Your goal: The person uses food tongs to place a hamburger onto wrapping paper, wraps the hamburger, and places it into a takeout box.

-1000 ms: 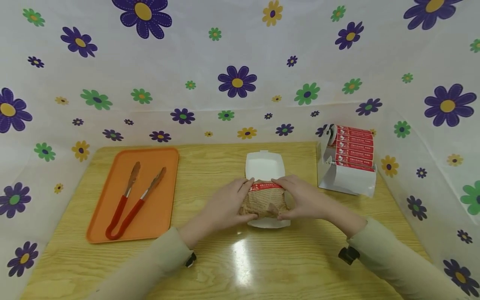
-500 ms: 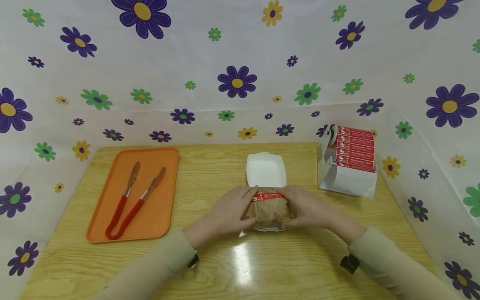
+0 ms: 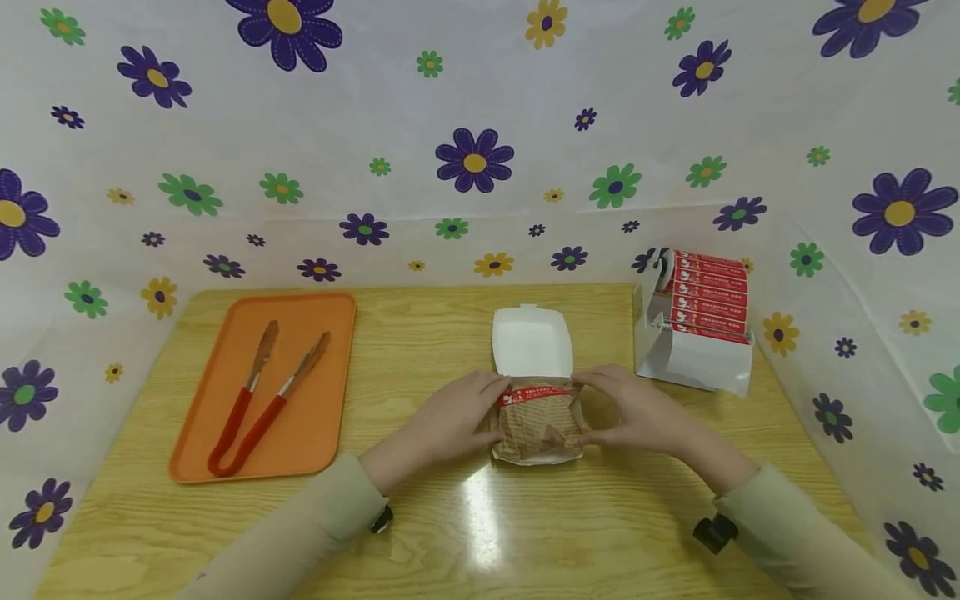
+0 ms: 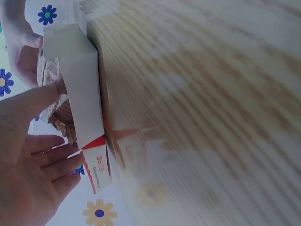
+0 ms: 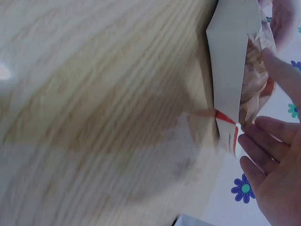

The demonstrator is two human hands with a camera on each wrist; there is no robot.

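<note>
A bundle wrapped in brown printed paper (image 3: 540,421), with a red strip across its top, sits in the base of a hinged white food box (image 3: 531,342). The box's lid is tipped back, away from the person. At the box's left side is my left hand (image 3: 450,417), fingers fairly straight, thumb at the near corner. My right hand (image 3: 641,412) flanks the right side, its thumb and fingers spread apart. In the left wrist view, the box wall (image 4: 83,94) stands on the table while the thumb touches the crumpled paper. The right wrist view has that thumb against the paper (image 5: 254,77) too.
On the left lies an orange tray (image 3: 300,433) with red-handled metal tongs (image 3: 243,425) on it. A dispenser holding a roll of red-and-white labels (image 3: 708,292) stands at the back right. Flower-printed sheeting (image 3: 480,108) surrounds the wooden table (image 3: 420,333).
The wrapped bundle has come down into the box base, toward the person. Both hands have since spread outward from it to the box's sides.
</note>
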